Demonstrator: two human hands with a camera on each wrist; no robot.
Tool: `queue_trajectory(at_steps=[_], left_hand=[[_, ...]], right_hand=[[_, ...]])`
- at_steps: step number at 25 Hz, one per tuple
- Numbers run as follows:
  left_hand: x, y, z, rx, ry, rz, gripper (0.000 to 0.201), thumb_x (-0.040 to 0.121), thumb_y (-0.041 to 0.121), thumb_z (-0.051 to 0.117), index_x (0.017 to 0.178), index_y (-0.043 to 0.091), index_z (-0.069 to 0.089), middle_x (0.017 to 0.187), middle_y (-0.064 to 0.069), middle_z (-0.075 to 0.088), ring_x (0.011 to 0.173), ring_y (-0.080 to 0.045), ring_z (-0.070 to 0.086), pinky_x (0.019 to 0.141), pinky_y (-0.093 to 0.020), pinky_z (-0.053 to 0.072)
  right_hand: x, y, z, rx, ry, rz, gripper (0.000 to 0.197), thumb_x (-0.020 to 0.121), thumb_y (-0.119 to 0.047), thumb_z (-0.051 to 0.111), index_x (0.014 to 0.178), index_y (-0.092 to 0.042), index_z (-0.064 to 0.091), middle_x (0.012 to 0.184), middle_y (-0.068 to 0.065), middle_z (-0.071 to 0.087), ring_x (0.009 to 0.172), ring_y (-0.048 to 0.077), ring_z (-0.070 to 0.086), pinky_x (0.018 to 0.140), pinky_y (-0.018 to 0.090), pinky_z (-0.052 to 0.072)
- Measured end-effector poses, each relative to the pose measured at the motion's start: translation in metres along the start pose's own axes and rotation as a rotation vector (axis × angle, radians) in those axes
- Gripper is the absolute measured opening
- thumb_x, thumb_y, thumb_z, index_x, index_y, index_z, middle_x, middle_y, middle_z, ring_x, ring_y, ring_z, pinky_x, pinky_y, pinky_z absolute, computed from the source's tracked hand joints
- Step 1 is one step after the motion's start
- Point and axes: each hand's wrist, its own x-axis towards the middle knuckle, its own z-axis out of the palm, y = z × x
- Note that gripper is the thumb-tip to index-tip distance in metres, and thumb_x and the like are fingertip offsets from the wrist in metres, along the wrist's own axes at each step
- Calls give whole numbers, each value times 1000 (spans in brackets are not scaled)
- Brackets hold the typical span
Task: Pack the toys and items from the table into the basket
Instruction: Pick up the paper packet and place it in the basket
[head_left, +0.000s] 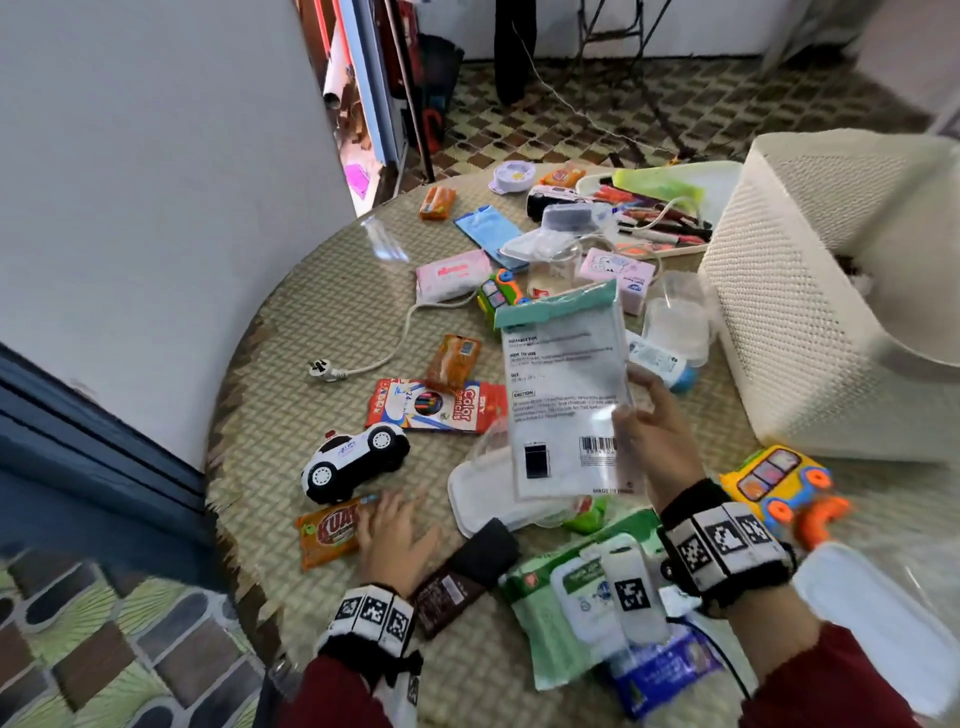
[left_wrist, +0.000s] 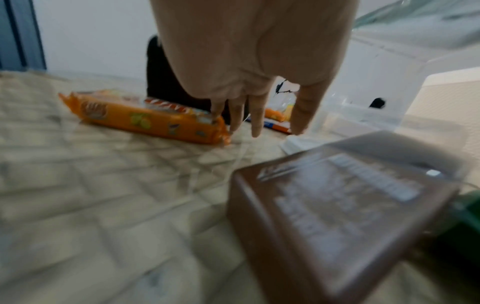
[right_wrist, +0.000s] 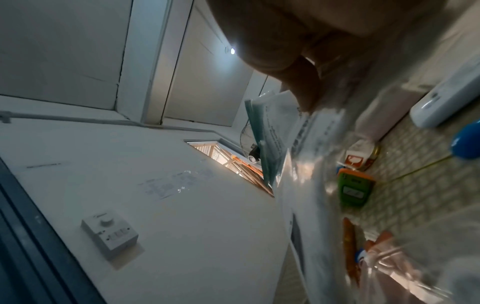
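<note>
My right hand (head_left: 636, 402) grips a flat clear plastic packet (head_left: 563, 395) with a teal top strip and printed text, lifted above the table. In the right wrist view the thumb (right_wrist: 298, 86) presses on that clear packet (right_wrist: 298, 144). My left hand (head_left: 387, 530) lies low over the table with fingers spread, its fingertips (left_wrist: 255, 127) touching the end of an orange snack pack (head_left: 330, 532) (left_wrist: 145, 121). The white perforated basket (head_left: 810, 291) stands at the right. A plush police car (head_left: 353, 460) sits just beyond the snack pack.
A brown carton (head_left: 460, 577) (left_wrist: 332, 205) lies by my left wrist. Green wipes packs (head_left: 566, 587), a yellow toy bus (head_left: 779, 480), a colour pencil box (head_left: 436, 405), a white cable with plug (head_left: 363, 358) and a tray of pens (head_left: 654, 218) crowd the woven table (head_left: 311, 322).
</note>
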Motion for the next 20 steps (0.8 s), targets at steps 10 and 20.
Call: queue_trajectory(at_steps=[10, 20], left_hand=[[-68, 133, 5, -521, 296, 376, 16, 85, 13, 64, 98, 21, 65, 103, 7, 62, 105, -17, 55, 94, -41, 43], [-155, 314, 89, -648, 159, 554, 16, 85, 5, 64, 95, 17, 66, 89, 1, 66, 79, 0, 58, 69, -5, 40]], right_hand=[[-90, 2, -157, 234, 277, -29, 34, 72, -31, 68, 103, -25, 57, 82, -5, 73, 75, 10, 67, 72, 30, 57], [-167, -9, -366, 190, 527, -31, 31, 91, -18, 54, 121, -17, 53, 101, 4, 64, 94, 28, 61, 85, 57, 51]])
